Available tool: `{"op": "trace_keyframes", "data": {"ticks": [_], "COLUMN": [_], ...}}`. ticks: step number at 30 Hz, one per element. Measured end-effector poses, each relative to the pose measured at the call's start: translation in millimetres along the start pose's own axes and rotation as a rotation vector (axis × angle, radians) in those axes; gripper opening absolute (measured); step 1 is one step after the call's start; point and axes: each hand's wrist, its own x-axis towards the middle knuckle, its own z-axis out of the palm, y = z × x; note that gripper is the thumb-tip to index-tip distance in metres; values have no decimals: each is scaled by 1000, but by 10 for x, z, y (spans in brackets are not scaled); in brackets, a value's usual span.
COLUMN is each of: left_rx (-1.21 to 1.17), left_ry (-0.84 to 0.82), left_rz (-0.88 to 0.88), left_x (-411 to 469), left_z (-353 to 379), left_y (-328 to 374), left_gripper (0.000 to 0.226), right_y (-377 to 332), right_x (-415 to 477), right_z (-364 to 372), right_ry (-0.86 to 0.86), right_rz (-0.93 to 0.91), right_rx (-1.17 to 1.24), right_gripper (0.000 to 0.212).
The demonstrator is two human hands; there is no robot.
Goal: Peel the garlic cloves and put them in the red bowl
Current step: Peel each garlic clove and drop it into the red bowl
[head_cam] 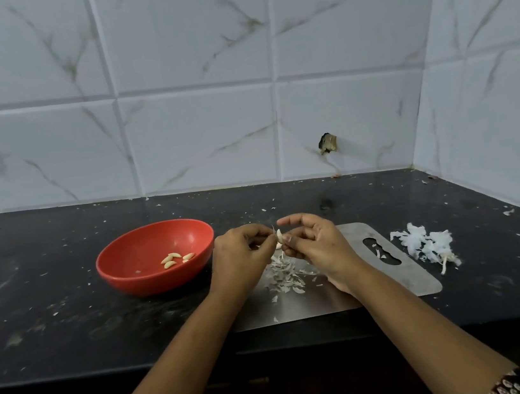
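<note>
Peeling one garlic clove (279,235): fingers (292,220) of the left hand (240,259) and right hand (315,245) pinch it between them, over loose skins (284,275). Next, likely, strip the remaining skin, then carry it left of the fingers into the red bowl (150,284)

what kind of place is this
Most likely a home kitchen: a dark counter against a tiled wall, a red bowl holding peeled garlic cloves, and a steel cutting board strewn with garlic skins.
</note>
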Motion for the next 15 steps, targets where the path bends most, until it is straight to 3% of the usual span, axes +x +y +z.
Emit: {"op": "trace_keyframes", "data": {"ticks": [9,15], "left_rx": [60,69], "left_ry": [-32,-10], "left_rz": [-12,-18], "left_x": [7,8], "left_z": [21,22], "left_y": [-31,-35], "left_gripper": [8,6], "right_y": [9,21], "right_x": [-32,-38], "right_z": [23,21], "right_ry": [-7,-29], "right_rz": [-96,-123], "right_rx": [-159,-207], "right_gripper": [12,18]}}
